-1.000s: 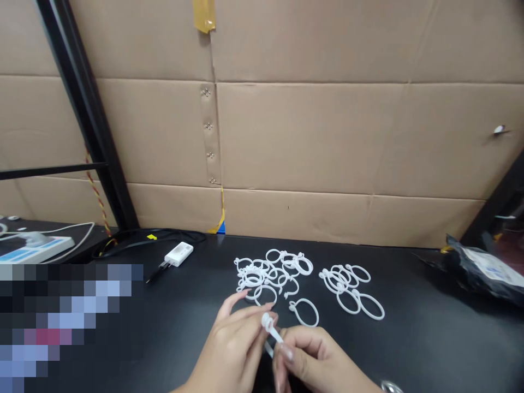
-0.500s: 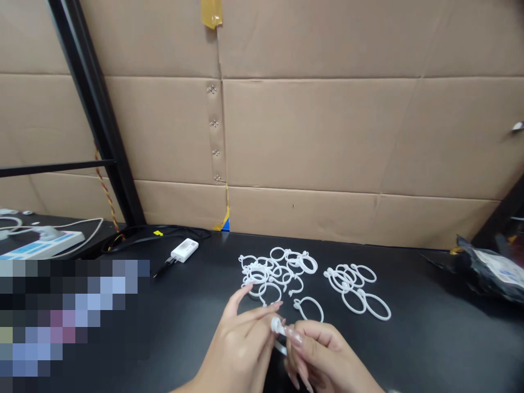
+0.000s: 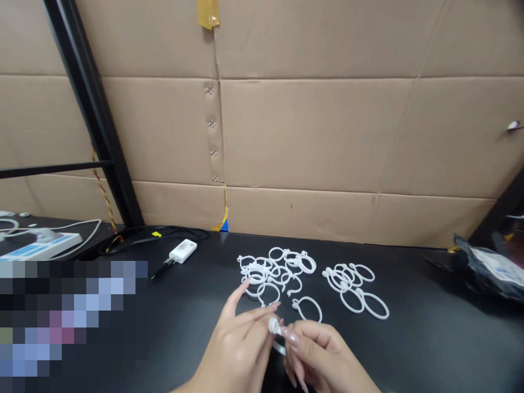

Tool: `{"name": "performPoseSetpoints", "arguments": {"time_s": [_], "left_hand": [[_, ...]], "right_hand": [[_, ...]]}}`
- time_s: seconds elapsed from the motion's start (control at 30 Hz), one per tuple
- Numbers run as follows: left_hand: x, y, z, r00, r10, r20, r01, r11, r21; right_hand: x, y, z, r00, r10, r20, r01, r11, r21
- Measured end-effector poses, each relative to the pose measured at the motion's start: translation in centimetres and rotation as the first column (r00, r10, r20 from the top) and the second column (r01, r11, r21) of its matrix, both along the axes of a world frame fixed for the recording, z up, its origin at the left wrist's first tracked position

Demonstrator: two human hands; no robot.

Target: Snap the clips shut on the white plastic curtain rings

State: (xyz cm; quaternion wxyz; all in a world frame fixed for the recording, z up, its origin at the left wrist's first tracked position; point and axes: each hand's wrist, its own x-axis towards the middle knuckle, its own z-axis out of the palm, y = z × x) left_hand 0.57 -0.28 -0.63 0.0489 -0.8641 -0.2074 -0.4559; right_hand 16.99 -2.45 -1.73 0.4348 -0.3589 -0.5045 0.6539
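Note:
Close to me, both hands meet over one white plastic curtain ring (image 3: 274,326). My left hand (image 3: 238,345) holds it from the left, index finger lifted away from the ring; its thumb is out of sight. My right hand (image 3: 321,352) is closed on the ring, thumb pressed by its knobbed end. Most of the held ring is hidden by the fingers. Just beyond my hands lies a single white ring (image 3: 320,312). A tangled heap of similar rings (image 3: 268,295) lies past my left fingertips, and a smaller group of rings (image 3: 375,315) is off to the right.
A white power adapter (image 3: 183,250) with a dark plug lies left on the black table (image 3: 429,338). Farther left are a power strip (image 3: 49,246) and cables. A black plastic package (image 3: 487,267) sits at the right. Cardboard (image 3: 327,136) walls the back, beside a black post (image 3: 90,120).
The whole view has shifted slightly. Both hands keep nearly the same pose on the curtain ring, and the rings on the table lie as before.

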Motion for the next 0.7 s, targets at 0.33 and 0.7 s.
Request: {"name": "performPoseSetpoints", "arguments": {"time_s": [0.33, 0.7], "left_hand": [[-0.02, -0.06, -0.18, 0.999, 0.015, -0.031, -0.012, 0.992, 0.122], [0.08, 0.05, -0.47, 0.999, 0.03, -0.044, -0.021, 0.978, 0.205]], "right_hand": [[-0.04, -0.35, 0.52, 0.989, 0.003, 0.149, -0.011, 0.999, 0.053], [-0.21, -0.57, 0.6, 0.981, -0.018, 0.194, 0.007, 0.998, 0.059]]}}
